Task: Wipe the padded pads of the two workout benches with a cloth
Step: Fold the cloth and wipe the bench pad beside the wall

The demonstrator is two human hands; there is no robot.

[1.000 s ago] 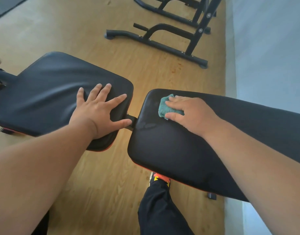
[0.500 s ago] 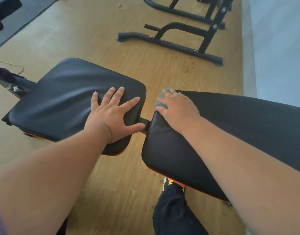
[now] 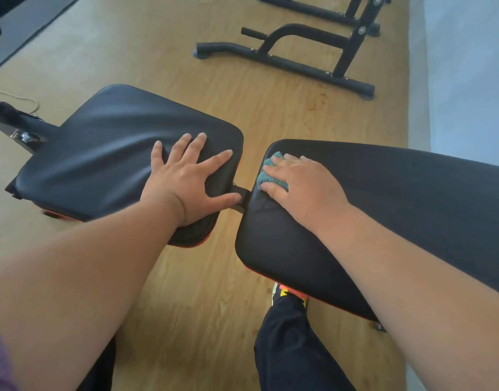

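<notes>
The right hand presses a teal cloth flat onto the long back pad, right at the pad's rounded end nearest the gap. Its fingers lie nearly straight over the bunched cloth, which shows only at the fingertips; the rest is hidden under the palm. The left hand rests spread and flat on the seat pad, fingers wide, holding nothing, thumb reaching the pad's edge just beside the metal link joining the two pads.

To do this step well, the cloth probably wants to cover the end corner and roll over the curved edge, where the hand now sits, then travel in overlapping strokes along the pad's length toward the wall side. Keeping the palm weight even should stop the cloth from balling up further; opening it out would give a wider swipe. The braced left hand looks useful for steadying the frame. The seat pad under it likely still needs its own pass, as does the second bench, which is not identifiable here.
</notes>
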